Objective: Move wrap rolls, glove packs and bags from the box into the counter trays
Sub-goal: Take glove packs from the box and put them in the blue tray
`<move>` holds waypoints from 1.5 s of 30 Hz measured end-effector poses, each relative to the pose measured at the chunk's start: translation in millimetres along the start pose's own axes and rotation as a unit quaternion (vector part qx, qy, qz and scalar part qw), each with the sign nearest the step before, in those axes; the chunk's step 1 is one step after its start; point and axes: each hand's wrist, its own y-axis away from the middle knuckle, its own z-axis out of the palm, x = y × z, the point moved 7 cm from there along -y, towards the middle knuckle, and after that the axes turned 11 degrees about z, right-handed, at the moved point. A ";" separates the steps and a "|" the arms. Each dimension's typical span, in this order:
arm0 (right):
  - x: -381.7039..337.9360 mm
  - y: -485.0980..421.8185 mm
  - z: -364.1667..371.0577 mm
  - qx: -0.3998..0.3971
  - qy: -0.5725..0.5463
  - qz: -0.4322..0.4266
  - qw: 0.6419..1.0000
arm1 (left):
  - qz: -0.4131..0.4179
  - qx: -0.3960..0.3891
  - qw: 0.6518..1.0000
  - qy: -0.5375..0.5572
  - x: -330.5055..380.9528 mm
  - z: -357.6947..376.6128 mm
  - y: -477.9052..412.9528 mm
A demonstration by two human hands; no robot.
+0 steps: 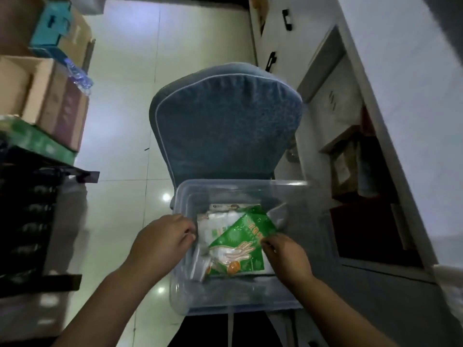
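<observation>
A clear plastic box point(183, 291) rests on a blue padded chair point(225, 121). Inside it a green glove pack point(240, 246) printed with hands lies tilted on top of white packs point(213, 224). My right hand point(285, 256) pinches the green pack's right edge. My left hand point(162, 241) reaches over the box's left wall, its fingertips at the white packs; whether it grips one is unclear. What lies deeper in the box is hidden.
Stacked cardboard boxes point(50, 101) and a dark rack point(30, 209) stand on the left. A white counter with open shelves point(370, 171) runs along the right. Glossy tiled floor point(125, 121) lies between the left stacks and the chair.
</observation>
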 end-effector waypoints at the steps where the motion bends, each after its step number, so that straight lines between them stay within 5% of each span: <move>1: -4.7 -13.4 17.1 -0.020 0.014 -0.009 1.000 | -0.003 -0.003 1.000 0.000 -8.7 4.0 0.0; 6: -31.3 -70.1 105.6 -0.125 0.094 -0.075 0.985 | -0.030 -0.017 0.999 -0.010 -51.6 24.5 2.1; 13: -31.0 -109.0 182.1 -0.118 0.313 -0.236 0.912 | -0.072 -0.001 0.997 0.021 -71.0 66.8 -3.5; 18: -8.2 -123.2 176.5 -0.089 0.340 -0.244 0.904 | -0.078 -0.015 0.995 0.052 -56.7 101.0 -14.3; 25: -21.8 -94.1 120.8 -0.149 0.142 -0.233 0.951 | -0.026 -0.067 0.997 0.015 -24.1 130.0 -29.1; 31: -77.8 -58.7 58.9 -0.029 0.063 -0.355 0.932 | -0.011 -0.117 0.989 -0.087 -2.2 123.1 -52.3; 35: -76.3 -74.4 36.8 0.001 0.038 -0.317 0.948 | -0.056 -0.080 0.988 -0.117 -9.9 92.6 -56.7; 40: -33.3 -121.6 45.3 0.005 0.027 -0.160 0.987 | -0.128 -0.005 0.988 -0.091 -34.2 38.5 -36.8; 45: -18.5 -153.5 97.7 -0.079 0.050 -0.110 0.989 | -0.192 0.105 0.975 -0.033 -67.4 -6.1 -3.7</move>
